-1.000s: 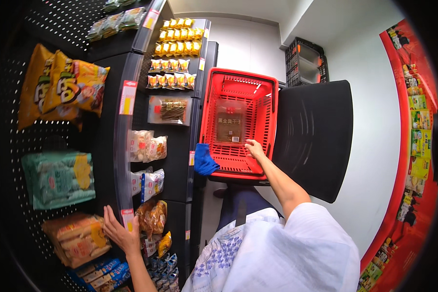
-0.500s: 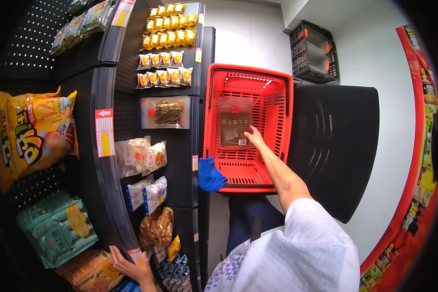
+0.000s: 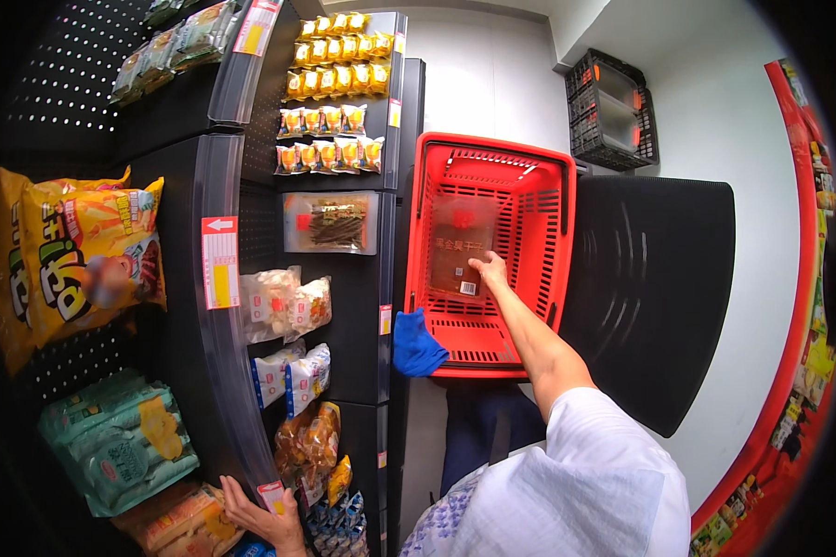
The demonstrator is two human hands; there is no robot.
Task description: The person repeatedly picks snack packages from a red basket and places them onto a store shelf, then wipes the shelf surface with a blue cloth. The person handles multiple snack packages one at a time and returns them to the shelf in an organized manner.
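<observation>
Packet [image 3: 452, 249] of flat translucent plastic, brown inside, within slotted red basket [image 3: 492, 145]; clamped at right edge between thumb and fingers of right hand [image 3: 490, 270]. Left hand [image 3: 267, 524], thumb and fingers apart, at smooth shelf edge [image 3: 232, 390]. Blue cloth [image 3: 418, 345] over basket's near-left corner; crinkled bags [image 3: 286, 302] alongside; pale floor [image 3: 425, 418], white wall [image 3: 752, 278].

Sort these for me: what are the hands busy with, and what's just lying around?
In use:
- brown package, touched by the right hand
- red basket, holding that package
- shelf edge, touched by the left hand

Just around:
- blue cloth
- yellow snack bags
- black crate
</observation>
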